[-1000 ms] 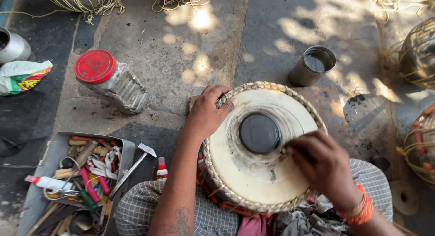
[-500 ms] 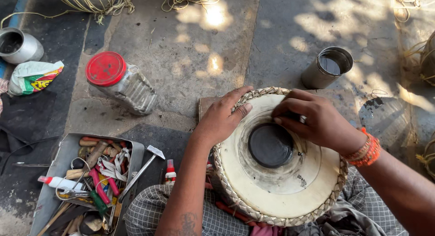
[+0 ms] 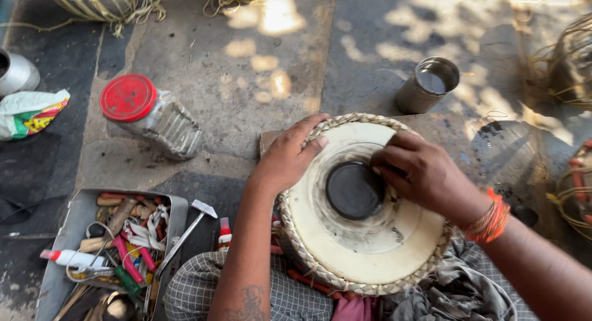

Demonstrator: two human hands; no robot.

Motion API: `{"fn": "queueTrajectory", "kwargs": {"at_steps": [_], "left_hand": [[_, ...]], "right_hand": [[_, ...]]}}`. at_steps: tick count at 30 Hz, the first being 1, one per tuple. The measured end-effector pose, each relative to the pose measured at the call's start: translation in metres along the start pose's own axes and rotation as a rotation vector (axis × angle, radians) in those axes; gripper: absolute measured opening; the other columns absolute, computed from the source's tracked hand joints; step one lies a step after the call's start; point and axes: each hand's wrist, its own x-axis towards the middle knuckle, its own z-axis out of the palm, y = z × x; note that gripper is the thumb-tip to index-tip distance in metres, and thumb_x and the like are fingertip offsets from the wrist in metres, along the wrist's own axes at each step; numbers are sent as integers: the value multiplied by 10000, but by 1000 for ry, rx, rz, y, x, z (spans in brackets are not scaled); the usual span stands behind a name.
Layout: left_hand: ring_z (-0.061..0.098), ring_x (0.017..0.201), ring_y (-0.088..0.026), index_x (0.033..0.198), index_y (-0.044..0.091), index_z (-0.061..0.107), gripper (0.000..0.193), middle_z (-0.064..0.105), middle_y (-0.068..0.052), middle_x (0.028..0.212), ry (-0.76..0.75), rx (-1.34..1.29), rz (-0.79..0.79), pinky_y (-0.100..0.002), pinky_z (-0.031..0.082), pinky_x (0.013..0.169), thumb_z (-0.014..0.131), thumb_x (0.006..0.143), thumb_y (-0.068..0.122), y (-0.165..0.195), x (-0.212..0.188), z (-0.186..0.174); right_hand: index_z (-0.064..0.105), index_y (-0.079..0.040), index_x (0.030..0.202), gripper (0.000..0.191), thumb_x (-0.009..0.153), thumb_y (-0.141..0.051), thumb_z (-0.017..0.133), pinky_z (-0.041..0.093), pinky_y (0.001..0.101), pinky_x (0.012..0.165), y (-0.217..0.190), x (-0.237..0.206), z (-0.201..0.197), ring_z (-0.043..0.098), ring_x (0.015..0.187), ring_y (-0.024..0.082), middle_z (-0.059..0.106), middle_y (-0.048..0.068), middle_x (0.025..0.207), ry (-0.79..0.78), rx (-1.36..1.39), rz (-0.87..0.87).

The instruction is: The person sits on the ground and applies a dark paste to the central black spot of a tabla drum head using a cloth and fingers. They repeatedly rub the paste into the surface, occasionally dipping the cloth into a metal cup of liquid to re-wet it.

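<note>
A round drum (image 3: 364, 247) with a cream skin, a braided rim and a black centre patch (image 3: 354, 189) rests on my lap. My left hand (image 3: 288, 157) lies on the drum's far left rim, fingers spread over the braid. My right hand (image 3: 422, 173) is curled with its fingertips pressed at the right edge of the black patch. Whether it pinches something small is hidden. An orange thread band circles my right wrist.
A metal cup (image 3: 427, 83) stands beyond the drum. A plastic jar with a red lid (image 3: 148, 116) lies at the left. A tray of tools (image 3: 80, 247) holds a small hammer (image 3: 185, 231), tubes and sticks. A snack packet (image 3: 28, 111) and straw bundles lie around.
My right hand moved from the drum's near right side up to the black patch's edge, then slid slightly right. The view shifted. My left hand stayed on the rim.
</note>
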Motion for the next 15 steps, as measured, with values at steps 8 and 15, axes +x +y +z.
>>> {"fn": "queueTrajectory", "kwargs": {"at_steps": [8, 15], "left_hand": [[455, 1434, -303, 1496, 314, 463, 525, 471, -38, 1579, -19, 13, -112, -476, 386, 1137, 507, 993, 458, 0, 2, 0], [562, 1359, -295, 1353, 213, 566, 485, 647, -53, 1426, 151, 220, -187, -450, 462, 1147, 641, 964, 492, -7, 0, 4]], "right_hand": [[772, -99, 942, 143, 824, -180, 773, 571, 375, 665, -59, -72, 24, 710, 768, 239, 690, 67, 910, 225, -19, 310], [778, -79, 982, 156, 843, -147, 792, 590, 333, 717, -4, -52, 11, 730, 803, 185, 721, 55, 963, 274, 56, 325]]}}
